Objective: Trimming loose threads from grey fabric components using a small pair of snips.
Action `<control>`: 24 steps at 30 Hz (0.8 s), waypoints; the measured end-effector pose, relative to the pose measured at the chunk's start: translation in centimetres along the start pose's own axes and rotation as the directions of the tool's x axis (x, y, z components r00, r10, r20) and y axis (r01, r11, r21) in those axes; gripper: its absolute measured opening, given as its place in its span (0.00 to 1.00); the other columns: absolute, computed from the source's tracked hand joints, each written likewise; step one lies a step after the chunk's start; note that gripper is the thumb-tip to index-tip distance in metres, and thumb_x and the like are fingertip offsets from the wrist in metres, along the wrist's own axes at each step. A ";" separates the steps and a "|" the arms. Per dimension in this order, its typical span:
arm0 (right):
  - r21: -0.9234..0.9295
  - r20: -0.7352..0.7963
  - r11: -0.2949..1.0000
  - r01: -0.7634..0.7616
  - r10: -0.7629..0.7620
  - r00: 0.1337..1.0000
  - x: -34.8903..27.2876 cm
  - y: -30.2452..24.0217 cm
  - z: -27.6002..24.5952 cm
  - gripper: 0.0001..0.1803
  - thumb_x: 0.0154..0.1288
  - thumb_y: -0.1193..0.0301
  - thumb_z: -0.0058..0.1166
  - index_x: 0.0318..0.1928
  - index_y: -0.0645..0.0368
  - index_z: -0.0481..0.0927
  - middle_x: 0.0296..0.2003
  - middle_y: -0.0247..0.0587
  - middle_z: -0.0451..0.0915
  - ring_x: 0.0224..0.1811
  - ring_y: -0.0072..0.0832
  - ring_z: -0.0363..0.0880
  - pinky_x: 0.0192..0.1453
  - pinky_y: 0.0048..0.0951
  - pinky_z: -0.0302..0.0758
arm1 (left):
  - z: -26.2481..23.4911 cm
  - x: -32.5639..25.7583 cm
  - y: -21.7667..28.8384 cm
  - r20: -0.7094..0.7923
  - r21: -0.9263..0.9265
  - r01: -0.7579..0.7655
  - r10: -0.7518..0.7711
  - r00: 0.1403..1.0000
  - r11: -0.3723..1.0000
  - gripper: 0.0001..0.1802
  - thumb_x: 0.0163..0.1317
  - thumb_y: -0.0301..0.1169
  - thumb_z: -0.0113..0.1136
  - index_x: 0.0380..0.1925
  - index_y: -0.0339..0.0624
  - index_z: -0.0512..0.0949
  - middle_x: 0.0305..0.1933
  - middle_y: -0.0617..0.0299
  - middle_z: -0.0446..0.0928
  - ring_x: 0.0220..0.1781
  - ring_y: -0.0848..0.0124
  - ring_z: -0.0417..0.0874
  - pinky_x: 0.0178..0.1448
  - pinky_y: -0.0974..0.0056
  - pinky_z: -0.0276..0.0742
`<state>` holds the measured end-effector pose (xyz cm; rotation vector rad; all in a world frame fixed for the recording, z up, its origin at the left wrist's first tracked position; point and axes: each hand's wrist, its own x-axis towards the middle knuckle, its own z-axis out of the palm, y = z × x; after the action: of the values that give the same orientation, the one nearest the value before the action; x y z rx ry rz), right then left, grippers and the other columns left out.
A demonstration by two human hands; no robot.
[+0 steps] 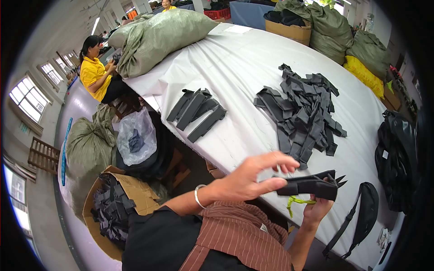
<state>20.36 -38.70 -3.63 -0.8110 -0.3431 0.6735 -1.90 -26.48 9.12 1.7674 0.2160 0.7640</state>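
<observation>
In front of me, over the near edge of the white-covered table (246, 153), my right hand (320, 208) grips a folded dark grey fabric strip (300, 186) from below. Two dark pointed tips, like the blades of small thread snips (342, 180), jut out past the strip's right end. A yellow-green ribbon (294, 202) dangles by this hand. My left hand (255, 175), with a bracelet at the wrist, is at the strip's left end, thumb and fingers apart; whether the thumb touches the strip I cannot tell. Beyond lies a heap of similar strips (305, 108).
Several strips (196, 110) lie in a smaller group at the table's left. A big green sack (167, 38) rests at the far end, near a seated person in yellow (96, 74). A carton of strips (115, 207) stands lower left. Black bags (367, 212) lie at right.
</observation>
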 end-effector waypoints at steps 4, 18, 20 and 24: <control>0.003 0.031 1.000 0.002 -0.002 1.000 0.0 0.4 -1.3 0.14 0.71 0.61 0.41 0.52 0.51 0.70 0.46 0.39 0.79 0.48 0.25 0.79 0.40 0.22 0.79 | -0.9 0.4 5.2 -0.121 -0.234 -0.532 0.519 0.846 0.814 0.29 0.65 0.60 0.40 0.43 0.48 0.76 0.46 0.50 0.71 0.49 0.56 0.71 0.54 0.55 0.68; 0.063 -0.121 0.993 -0.099 0.106 0.987 -1.0 0.9 0.2 0.19 0.60 0.72 0.52 0.52 0.61 0.74 0.47 0.39 0.79 0.42 0.24 0.80 0.39 0.22 0.79 | 2.1 -1.1 5.4 -0.307 -0.220 -0.583 0.512 0.802 0.782 0.22 0.67 0.54 0.42 0.40 0.48 0.74 0.44 0.54 0.72 0.47 0.58 0.72 0.53 0.56 0.69; 0.080 -0.097 0.992 -0.101 0.108 0.989 -1.2 1.0 -0.1 0.19 0.60 0.71 0.53 0.52 0.61 0.74 0.47 0.39 0.79 0.42 0.24 0.80 0.39 0.21 0.79 | 1.2 0.0 5.1 -0.303 -0.203 -0.576 0.509 0.806 0.792 0.22 0.68 0.53 0.42 0.40 0.47 0.74 0.44 0.54 0.73 0.47 0.58 0.73 0.54 0.56 0.69; 0.073 -0.098 0.991 -0.114 0.121 0.988 -1.5 1.2 -0.1 0.20 0.59 0.70 0.53 0.52 0.61 0.74 0.47 0.40 0.79 0.44 0.24 0.79 0.42 0.23 0.79 | -0.2 -1.0 5.6 -0.299 -0.146 -0.560 0.503 0.811 0.815 0.22 0.68 0.52 0.42 0.40 0.46 0.73 0.44 0.53 0.73 0.47 0.59 0.73 0.54 0.56 0.69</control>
<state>18.78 -39.18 -4.63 -0.8023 -0.1798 0.7473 -4.09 -28.80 13.88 1.5143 -0.2199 1.3682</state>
